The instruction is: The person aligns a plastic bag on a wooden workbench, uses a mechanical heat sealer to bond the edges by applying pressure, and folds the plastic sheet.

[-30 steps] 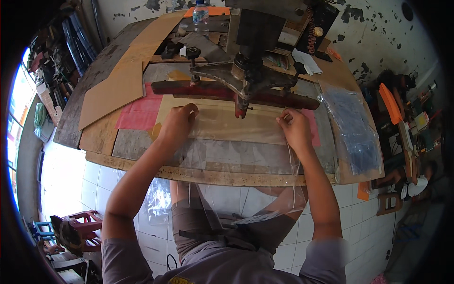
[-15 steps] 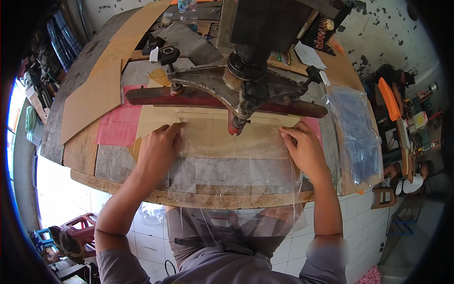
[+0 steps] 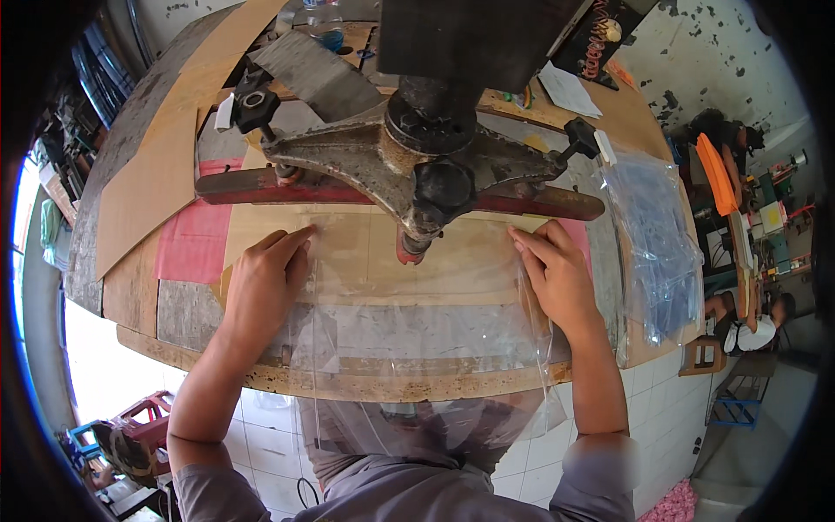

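Observation:
A clear plastic sheet [image 3: 417, 287] lies flat on the wooden workbench [image 3: 261, 378] and hangs over its front edge toward my lap. My left hand [image 3: 261, 287] presses flat on the sheet's left edge, fingers pointing to the far side. My right hand [image 3: 557, 274] presses flat on its right edge. Just beyond my fingertips runs a long red bar [image 3: 261, 184] under a heavy cast-metal press frame [image 3: 417, 161] whose lower tip sits over the sheet between my hands.
A stack of clear plastic bags [image 3: 648, 244] lies at the bench's right end. Pink paper [image 3: 187, 248] and brown cardboard [image 3: 148, 183] cover the left part. White paper [image 3: 570, 87] rests at the far right. Stools and clutter stand on the floor on both sides.
My head has moved closer over the bench, so the press and my hands look larger. Both hands stay flat on the sheet's two edges near the red bar.

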Demonstrator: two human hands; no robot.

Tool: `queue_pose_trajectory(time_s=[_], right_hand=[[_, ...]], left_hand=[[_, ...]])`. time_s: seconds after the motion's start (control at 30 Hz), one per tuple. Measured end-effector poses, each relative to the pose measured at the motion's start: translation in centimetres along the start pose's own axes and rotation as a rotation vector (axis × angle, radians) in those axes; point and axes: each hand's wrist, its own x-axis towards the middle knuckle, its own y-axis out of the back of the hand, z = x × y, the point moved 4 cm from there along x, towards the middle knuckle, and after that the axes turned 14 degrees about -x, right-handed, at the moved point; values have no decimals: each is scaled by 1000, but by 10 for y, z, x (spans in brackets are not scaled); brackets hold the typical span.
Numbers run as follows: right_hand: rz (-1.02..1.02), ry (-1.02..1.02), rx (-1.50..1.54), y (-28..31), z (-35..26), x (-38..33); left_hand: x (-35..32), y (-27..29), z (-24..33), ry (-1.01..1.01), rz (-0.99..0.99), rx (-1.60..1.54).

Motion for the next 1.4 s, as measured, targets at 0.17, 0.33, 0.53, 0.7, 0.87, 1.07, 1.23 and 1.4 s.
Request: queue_pose_trajectory(time_s=[0.17,0.33,0.53,0.7,0.87,1.07,1.23,1.4], right_hand=[[-19,-49,32,0,1,1],[-20,-65,42,0,-1,2],[5,-59,-1,0,-5,2],[-4,-65,12,0,-6,1],[-33,-97,3,1,-12,3],[-43,-109,-31,0,-9,3],[8,-53,-95,-1,-9,1],[5,-56,-124,-2,-11,2]], left_hand=[[3,1,0,34,-9,-2],[3,1,-3,9,28,-1],[2,0,-4,3,40,12],[1,-1,-8,-44,68,17],[0,0,-11,-39,69,-19],[2,0,-10,8,42,-23],[3,0,-11,5,49,-35],[3,1,-10,17,37,-29]])
